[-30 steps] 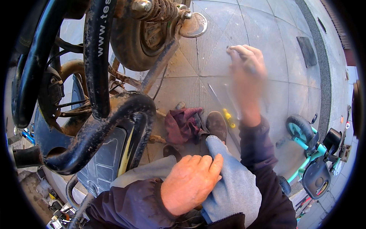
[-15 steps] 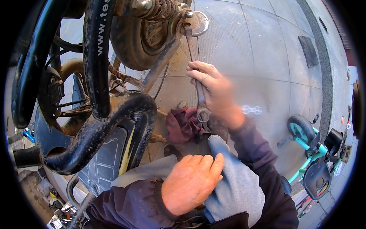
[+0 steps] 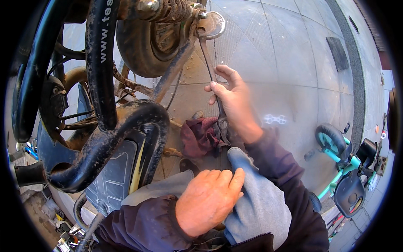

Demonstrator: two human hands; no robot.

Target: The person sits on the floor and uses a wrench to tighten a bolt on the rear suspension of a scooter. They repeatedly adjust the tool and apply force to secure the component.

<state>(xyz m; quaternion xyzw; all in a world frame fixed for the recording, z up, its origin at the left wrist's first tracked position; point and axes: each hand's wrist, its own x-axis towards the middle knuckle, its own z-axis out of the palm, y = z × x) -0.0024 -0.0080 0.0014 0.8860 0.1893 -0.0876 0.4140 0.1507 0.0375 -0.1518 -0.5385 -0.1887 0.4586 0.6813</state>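
My right hand has its thumb and fingers around the shaft of a long metal wrench, the index finger raised off it. The wrench's far end meets the axle fitting of the dirty small wheel. Its near ring end hangs beside a crumpled dark red cloth. My left hand lies on my jeans at the knee, fingers extended close together, holding nothing.
A scratched black tube frame with a footboard fills the left. Beside the wheel sits a rusty spring. At the right is a teal child's cycle; a dark flat plate lies on the paving.
The wrench has rolled about its length, so its ring end now shows at a different angle. My right hand's fingers have shifted and spread somewhat; my left hand stays put.
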